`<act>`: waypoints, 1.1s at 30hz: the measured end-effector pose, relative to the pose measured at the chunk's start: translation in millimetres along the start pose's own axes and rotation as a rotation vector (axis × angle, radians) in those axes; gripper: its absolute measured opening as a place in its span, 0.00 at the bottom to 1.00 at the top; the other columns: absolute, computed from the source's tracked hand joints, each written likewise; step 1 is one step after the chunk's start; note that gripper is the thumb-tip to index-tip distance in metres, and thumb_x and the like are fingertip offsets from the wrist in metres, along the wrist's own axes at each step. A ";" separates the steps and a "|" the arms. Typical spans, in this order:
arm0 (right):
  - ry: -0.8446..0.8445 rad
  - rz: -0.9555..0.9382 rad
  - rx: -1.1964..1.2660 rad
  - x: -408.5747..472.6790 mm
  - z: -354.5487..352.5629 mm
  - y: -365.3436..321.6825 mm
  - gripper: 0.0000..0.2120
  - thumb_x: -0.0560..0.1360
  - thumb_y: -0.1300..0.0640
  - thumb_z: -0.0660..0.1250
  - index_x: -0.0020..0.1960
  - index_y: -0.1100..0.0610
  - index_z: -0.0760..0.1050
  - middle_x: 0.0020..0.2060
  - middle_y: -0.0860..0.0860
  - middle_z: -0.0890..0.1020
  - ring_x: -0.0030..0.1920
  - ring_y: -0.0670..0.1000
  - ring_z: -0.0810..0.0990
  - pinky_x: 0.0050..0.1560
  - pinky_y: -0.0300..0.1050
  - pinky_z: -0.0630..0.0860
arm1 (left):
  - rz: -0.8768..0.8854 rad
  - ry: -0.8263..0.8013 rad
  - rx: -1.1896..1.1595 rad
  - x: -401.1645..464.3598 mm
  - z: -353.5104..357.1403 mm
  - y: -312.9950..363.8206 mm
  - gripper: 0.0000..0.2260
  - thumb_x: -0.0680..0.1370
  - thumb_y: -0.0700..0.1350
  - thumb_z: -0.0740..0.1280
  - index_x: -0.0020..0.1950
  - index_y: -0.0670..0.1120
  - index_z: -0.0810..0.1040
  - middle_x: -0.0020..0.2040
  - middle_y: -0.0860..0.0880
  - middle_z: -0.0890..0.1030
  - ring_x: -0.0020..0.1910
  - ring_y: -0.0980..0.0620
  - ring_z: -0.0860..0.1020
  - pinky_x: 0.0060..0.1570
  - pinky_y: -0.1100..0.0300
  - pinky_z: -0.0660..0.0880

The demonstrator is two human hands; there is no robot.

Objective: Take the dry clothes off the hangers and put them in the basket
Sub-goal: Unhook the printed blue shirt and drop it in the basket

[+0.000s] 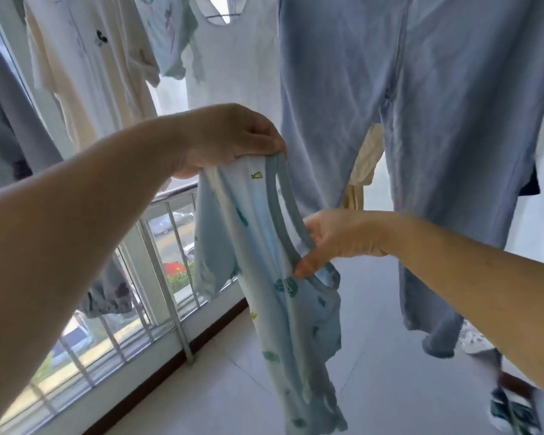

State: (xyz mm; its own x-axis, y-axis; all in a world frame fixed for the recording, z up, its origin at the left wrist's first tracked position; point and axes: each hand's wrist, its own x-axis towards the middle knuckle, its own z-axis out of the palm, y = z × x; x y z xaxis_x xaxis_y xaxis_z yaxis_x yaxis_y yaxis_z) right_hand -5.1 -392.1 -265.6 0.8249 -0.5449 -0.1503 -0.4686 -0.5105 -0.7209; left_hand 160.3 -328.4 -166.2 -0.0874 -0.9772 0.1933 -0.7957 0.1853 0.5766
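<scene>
fingers (274, 146) pinching printed top (264, 246), tiled balcony floor (374, 356)

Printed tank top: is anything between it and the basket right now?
Cannot say: no basket shows in the head view. The printed tank top is already off its hanger, held by the left hand and right hand, with bare floor below it.

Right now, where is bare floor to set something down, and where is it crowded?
Bare floor lies between the railing and the hanging blue trousers, under the small printed top that the left hand and right hand hold. Overhead is crowded with hung clothes. At lower right, blurred items cover the floor. No basket is in view.
</scene>
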 end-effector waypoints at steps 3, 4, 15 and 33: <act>-0.056 0.093 -0.060 3.9 16.6 28.7 0.14 0.70 0.57 0.73 0.54 0.54 0.77 0.51 0.50 0.82 0.52 0.51 0.79 0.54 0.40 0.75 | -0.038 0.008 -0.022 -4.0 9.4 -11.4 0.11 0.77 0.45 0.64 0.37 0.52 0.81 0.38 0.52 0.82 0.37 0.54 0.79 0.46 0.57 0.78; -0.067 0.115 -0.073 5.4 23.1 39.6 0.16 0.70 0.58 0.73 0.57 0.56 0.76 0.54 0.52 0.81 0.54 0.52 0.79 0.57 0.43 0.75 | -0.060 0.010 -0.031 -5.5 13.7 -15.9 0.10 0.77 0.45 0.64 0.38 0.51 0.81 0.39 0.50 0.82 0.38 0.53 0.79 0.46 0.56 0.78; 0.163 0.068 0.072 19.1 49.9 88.3 0.02 0.77 0.55 0.64 0.47 0.49 0.73 0.45 0.53 0.79 0.45 0.52 0.78 0.48 0.43 0.78 | -0.278 0.095 -0.006 -39.7 37.8 -66.8 0.06 0.77 0.47 0.64 0.44 0.50 0.80 0.44 0.47 0.82 0.41 0.50 0.79 0.52 0.54 0.76; 0.491 0.022 0.207 74.0 93.6 68.5 0.15 0.75 0.46 0.65 0.45 0.59 0.77 0.41 0.55 0.81 0.43 0.55 0.79 0.47 0.52 0.77 | -0.769 0.181 -0.555 -158.1 77.8 -175.7 0.32 0.51 0.53 0.81 0.49 0.40 0.80 0.45 0.40 0.84 0.41 0.44 0.83 0.37 0.55 0.81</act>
State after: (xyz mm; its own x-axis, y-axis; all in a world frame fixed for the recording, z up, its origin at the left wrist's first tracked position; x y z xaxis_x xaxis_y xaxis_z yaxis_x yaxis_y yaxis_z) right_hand 53.4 -405.1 -389.4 0.5471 -0.8266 0.1319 -0.3706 -0.3804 -0.8473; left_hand 267.3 -214.5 -359.8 0.4697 -0.8298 -0.3015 -0.1961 -0.4310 0.8808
